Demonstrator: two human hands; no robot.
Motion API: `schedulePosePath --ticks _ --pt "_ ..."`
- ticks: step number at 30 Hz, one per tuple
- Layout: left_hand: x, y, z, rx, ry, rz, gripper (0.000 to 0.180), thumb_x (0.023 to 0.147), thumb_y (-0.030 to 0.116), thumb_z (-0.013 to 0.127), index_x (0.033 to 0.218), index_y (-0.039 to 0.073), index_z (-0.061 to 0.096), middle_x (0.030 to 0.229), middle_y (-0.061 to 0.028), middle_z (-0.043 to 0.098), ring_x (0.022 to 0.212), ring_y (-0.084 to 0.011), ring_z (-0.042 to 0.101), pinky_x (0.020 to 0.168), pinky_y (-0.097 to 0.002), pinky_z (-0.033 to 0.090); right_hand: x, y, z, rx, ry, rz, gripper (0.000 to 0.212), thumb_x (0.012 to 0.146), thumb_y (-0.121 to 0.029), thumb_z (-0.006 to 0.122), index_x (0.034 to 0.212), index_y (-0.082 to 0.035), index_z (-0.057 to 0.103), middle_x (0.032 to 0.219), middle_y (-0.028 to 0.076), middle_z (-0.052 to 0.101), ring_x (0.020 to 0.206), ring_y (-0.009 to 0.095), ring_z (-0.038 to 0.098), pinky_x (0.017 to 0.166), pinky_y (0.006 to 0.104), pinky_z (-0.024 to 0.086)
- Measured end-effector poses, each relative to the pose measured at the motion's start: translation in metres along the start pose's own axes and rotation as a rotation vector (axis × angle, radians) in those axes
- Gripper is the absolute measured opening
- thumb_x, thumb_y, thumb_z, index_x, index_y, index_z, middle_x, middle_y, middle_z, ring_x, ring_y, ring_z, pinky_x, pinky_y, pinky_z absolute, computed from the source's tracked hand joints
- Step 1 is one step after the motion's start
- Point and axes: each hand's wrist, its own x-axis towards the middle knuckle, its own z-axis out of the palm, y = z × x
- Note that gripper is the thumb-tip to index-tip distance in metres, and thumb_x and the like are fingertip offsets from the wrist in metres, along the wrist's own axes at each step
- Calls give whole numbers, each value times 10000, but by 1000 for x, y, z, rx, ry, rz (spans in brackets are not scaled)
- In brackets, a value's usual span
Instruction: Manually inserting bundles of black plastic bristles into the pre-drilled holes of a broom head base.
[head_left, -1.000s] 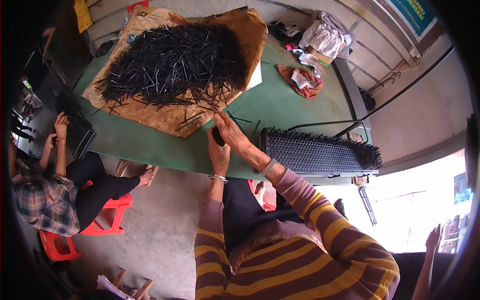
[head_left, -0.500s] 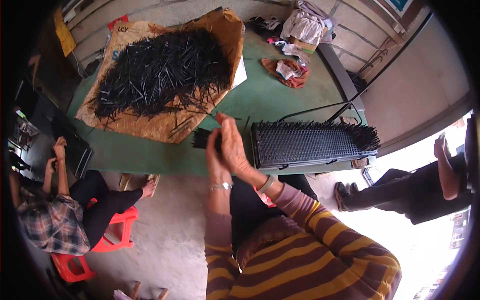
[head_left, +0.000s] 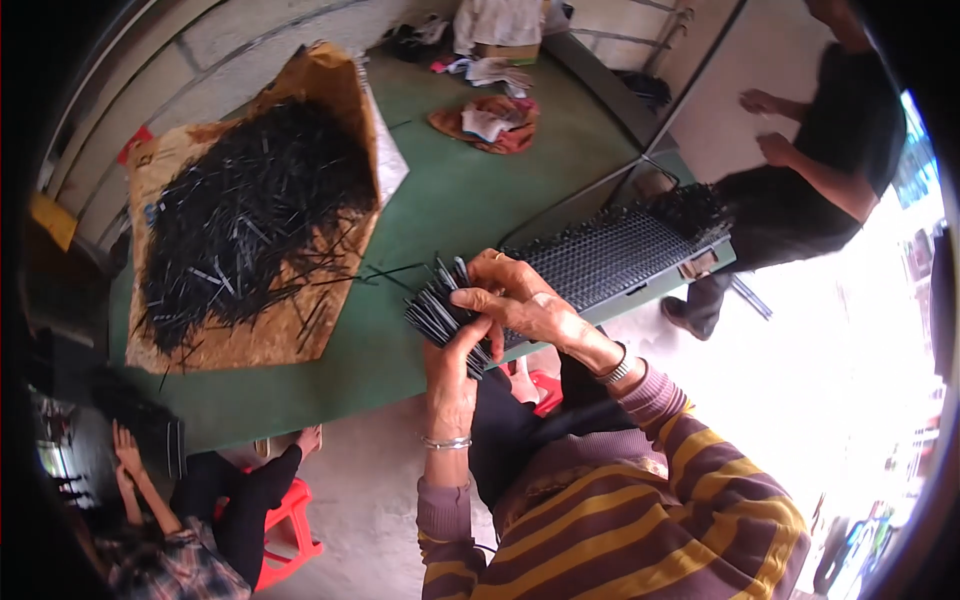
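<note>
A bundle of thin black sticks [head_left: 432,318] is gripped in my left hand [head_left: 455,385], its fingers wrapped round the lower side. My right hand [head_left: 530,305] bends over the same bundle from the right, thumb and fingers closed against the sticks. Just beyond my right hand lies a long black tray with a honeycomb grid of holes [head_left: 620,262]. More black sticks stand close together at its far right end [head_left: 692,210]. To the left, a big loose heap of black sticks [head_left: 255,200] rests on an opened brown paper sack [head_left: 290,345].
The green table [head_left: 400,225] carries a reddish cloth with a white rag [head_left: 490,122] and a box under pale cloth [head_left: 500,30] at the back. A person in dark clothes [head_left: 835,150] stands at right. Another sits at lower left near a red stool [head_left: 290,535].
My view has turned, shifting the table. My hands were pressed together round the bundle; now the right hand lies over its sticks, which show more fully. The person at right has come closer to the table.
</note>
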Motion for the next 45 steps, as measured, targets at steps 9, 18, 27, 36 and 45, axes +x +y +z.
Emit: schedulePosePath --ticks 9,18,27,36,45 --pt "-15 -31 41 61 -44 -126 159 838 90 679 958 -14 666 762 -71 665 587 -126 603 492 -253 455 -54 5 -58 -141 87 44 230 996 -238 561 1009 -12 601 814 -14 557 807 48 515 692 249 461" --pt "-49 -56 62 201 -45 -184 177 828 125 689 932 -17 677 725 -73 664 575 -127 607 513 -239 445 -98 12 -87 52 113 -24 195 965 -203 607 1029 -20 590 801 -30 561 689 54 529 656 220 471" --pt "-67 -89 93 267 -70 -238 175 826 148 691 927 7 670 726 -80 670 577 -124 613 509 -238 450 -151 14 -123 29 166 3 189 985 -201 566 958 -15 572 762 -21 558 678 60 562 641 222 475" --pt "-71 -103 112 369 -124 -323 196 839 185 676 928 11 679 763 -69 690 604 -110 620 532 -228 449 -179 14 -145 169 258 54 180 971 -162 588 1010 13 607 807 18 625 669 81 624 631 218 518" --pt "-31 -129 116 324 101 -344 227 862 205 686 946 -6 675 800 -97 698 641 -161 654 547 -268 505 -175 6 -188 -72 647 -217 182 979 -134 572 1008 40 616 806 51 651 753 127 669 725 249 531"
